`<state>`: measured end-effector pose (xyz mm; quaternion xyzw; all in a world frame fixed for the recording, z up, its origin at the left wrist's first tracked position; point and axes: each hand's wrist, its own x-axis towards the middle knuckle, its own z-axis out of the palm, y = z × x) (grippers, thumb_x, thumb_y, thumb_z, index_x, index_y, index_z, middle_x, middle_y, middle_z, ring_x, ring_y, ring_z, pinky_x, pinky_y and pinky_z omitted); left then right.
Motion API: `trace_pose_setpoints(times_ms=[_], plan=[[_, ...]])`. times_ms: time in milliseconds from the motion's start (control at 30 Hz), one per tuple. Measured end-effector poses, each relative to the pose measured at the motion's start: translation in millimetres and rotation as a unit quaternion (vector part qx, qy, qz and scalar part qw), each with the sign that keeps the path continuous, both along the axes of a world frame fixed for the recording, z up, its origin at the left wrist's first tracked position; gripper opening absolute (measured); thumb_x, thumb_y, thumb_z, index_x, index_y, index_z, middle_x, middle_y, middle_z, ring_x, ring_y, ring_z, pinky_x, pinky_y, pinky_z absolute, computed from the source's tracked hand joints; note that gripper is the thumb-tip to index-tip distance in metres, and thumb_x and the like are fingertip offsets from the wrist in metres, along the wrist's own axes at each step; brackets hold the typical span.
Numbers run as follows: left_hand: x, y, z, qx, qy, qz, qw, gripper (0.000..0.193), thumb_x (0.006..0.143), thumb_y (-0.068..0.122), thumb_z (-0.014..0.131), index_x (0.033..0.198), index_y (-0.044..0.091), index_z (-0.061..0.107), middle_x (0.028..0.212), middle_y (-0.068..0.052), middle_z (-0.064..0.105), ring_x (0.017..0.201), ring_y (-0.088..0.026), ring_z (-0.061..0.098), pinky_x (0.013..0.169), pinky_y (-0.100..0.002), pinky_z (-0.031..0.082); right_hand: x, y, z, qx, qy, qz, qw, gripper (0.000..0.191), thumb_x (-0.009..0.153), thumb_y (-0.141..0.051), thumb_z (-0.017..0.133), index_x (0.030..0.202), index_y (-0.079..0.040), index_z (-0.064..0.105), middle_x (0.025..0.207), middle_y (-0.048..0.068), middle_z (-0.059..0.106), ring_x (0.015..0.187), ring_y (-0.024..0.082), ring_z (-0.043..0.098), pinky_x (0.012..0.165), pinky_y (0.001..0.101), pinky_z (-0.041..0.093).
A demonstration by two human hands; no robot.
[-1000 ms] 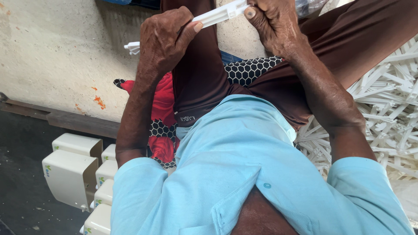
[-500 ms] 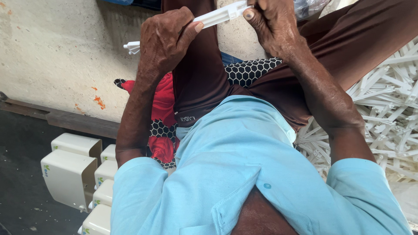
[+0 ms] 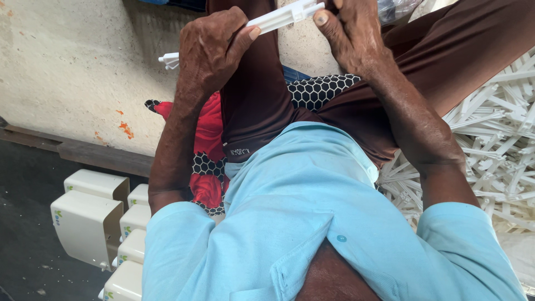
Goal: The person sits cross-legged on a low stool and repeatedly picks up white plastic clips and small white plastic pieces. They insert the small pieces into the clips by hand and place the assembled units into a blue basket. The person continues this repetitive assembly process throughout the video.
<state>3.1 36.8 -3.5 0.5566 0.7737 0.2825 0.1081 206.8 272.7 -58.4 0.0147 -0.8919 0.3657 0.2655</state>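
Head view: a slim white plastic strip (image 3: pixel 278 19) runs nearly level, its right end slightly higher, above the lap. The left hand (image 3: pixel 214 47) is clamped around its middle; the right hand (image 3: pixel 354 30) pinches its right end. The left fist hides the middle, and the frame edge crops the right hand.

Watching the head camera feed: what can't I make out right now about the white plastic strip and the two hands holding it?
- White plastic strip, head view: its middle is covered by the left hand; its right end is behind the right hand.
- Right hand: fingertips are cut off by the top edge, so its grip is unclear.
- Pile of white strips: runs past the right edge; its extent is unknown.
- Cream plastic housings: partly hidden by the blue sleeve.
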Motion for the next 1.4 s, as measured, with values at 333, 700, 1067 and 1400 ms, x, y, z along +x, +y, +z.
trace_pose_setpoints(times_ms=[333,700,1067,1400], plan=[[2,1,-1,-0.018,0.051,-0.004,0.999,0.047,0.116,0.045,0.062,0.084,0.012,0.060,0.063,0.000,0.049,0.054,-0.012,0.051,0.050,-0.033,0.043,-8,2,-21,-0.366,-0.150,0.038,0.918,0.044,0.113,-0.041,0.053,0.078,-0.015,0.049,0.066,-0.001,0.043,0.059,0.014,0.039,0.050,0.0316,0.036],[3,1,-3,-0.016,0.050,-0.005,0.999,0.045,0.117,0.045,0.062,0.086,0.012,0.061,0.063,0.000,0.049,0.055,-0.012,0.051,0.050,-0.033,0.043,1,1,-13,-0.004,-0.098,-0.028,0.995,0.047,0.125,-0.044,0.035,0.103,-0.010,0.058,0.095,0.005,0.046,0.092,0.022,0.043,0.088,0.0494,0.043],[4,2,-1,-0.006,0.042,-0.003,0.999,0.041,0.115,0.044,0.057,0.090,0.013,0.063,0.067,0.000,0.052,0.058,-0.012,0.054,0.055,-0.034,0.047,6,4,-13,-0.037,-0.110,-0.026,0.993,0.042,0.121,-0.040,0.041,0.103,-0.006,0.058,0.094,0.008,0.046,0.092,0.022,0.043,0.088,0.0494,0.043],[6,3,1,-0.015,0.031,0.007,0.999,0.043,0.115,0.045,0.063,0.087,0.012,0.063,0.063,0.000,0.050,0.055,-0.013,0.052,0.052,-0.034,0.045,2,2,-30,-0.129,-0.138,-0.078,0.979,0.047,0.115,-0.048,0.039,0.105,-0.006,0.059,0.085,0.009,0.045,0.080,0.025,0.043,0.073,0.0450,0.039]])
